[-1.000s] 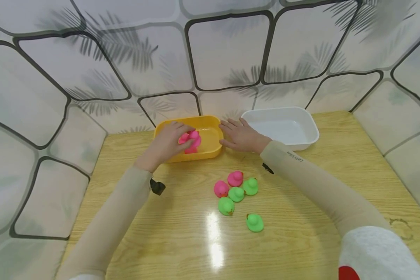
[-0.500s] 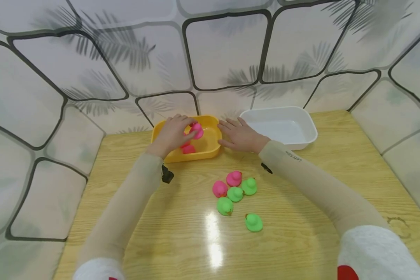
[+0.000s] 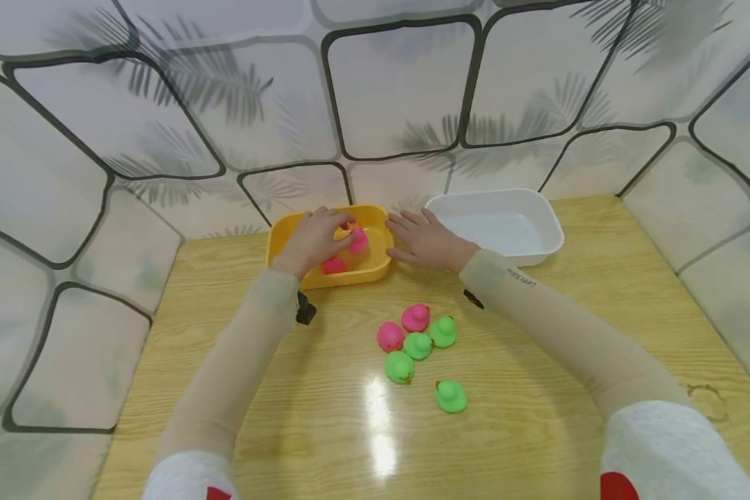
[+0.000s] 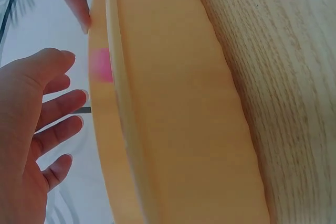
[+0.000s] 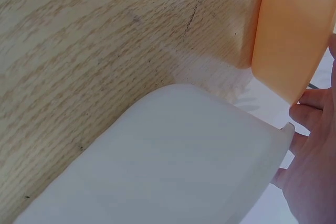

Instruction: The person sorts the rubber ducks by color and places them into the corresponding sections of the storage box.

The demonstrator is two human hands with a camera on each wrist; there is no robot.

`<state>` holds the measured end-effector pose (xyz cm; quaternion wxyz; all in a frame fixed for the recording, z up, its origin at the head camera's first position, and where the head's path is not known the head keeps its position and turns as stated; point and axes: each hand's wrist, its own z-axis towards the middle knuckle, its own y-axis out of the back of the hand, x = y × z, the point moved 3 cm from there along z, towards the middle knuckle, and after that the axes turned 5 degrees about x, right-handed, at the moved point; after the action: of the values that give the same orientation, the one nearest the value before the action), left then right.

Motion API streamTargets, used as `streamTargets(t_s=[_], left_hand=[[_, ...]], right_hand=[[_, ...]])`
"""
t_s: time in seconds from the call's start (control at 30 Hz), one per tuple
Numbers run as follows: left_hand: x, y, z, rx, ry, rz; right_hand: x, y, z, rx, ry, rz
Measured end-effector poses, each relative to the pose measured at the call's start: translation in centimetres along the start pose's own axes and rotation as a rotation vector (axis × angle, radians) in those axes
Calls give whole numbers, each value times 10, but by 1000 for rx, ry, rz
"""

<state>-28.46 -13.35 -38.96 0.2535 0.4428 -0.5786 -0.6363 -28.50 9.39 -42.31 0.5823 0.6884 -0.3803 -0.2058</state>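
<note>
My left hand (image 3: 315, 239) hovers over the yellow tub (image 3: 350, 279), thumb and fingers apart and loosely bent, holding nothing in the left wrist view. A pink rubber duck (image 3: 357, 240) is in the tub beside my fingertips; another pink duck (image 3: 334, 265) sits near the front wall, and the hand hides part of the tub's left side. In the left wrist view, a bit of pink (image 4: 102, 65) shows above the rim. My right hand (image 3: 431, 243) lies with fingers spread between the tubs, fingertips right at the yellow rim and fingers overlapping the white tub's (image 5: 173, 156) edge.
Several green ducks (image 3: 418, 345) and two pink ducks (image 3: 415, 317) form a cluster on the wooden table (image 3: 325, 417). One green duck (image 3: 451, 396) sits nearer the front. Behind both tubs rises a patterned wall (image 3: 400, 90).
My left hand gripped a pink duck among others at the tub's left, moved it rightward inside the tub and let go. My right hand stayed in place.
</note>
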Motion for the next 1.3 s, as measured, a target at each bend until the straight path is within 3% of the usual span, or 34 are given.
streamTargets(t_s=[0.4, 0.67, 0.93, 1.17, 1.3], left_hand=[[-7, 2, -18, -16, -31, 0], [-14, 3, -33, -64, -80, -13], [-28, 4, -51, -89, -126, -21], [-46, -4, -66, -162, -238, -7], [-56, -10, -76, -152, -291, -28]], right_hand=[[2, 2, 0, 23, -7, 3], [3, 3, -1, 17, -10, -1], [4, 3, -2, 4, 1, -5], [6, 4, -3, -7, 3, -4], [5, 4, -3, -15, 3, -13]])
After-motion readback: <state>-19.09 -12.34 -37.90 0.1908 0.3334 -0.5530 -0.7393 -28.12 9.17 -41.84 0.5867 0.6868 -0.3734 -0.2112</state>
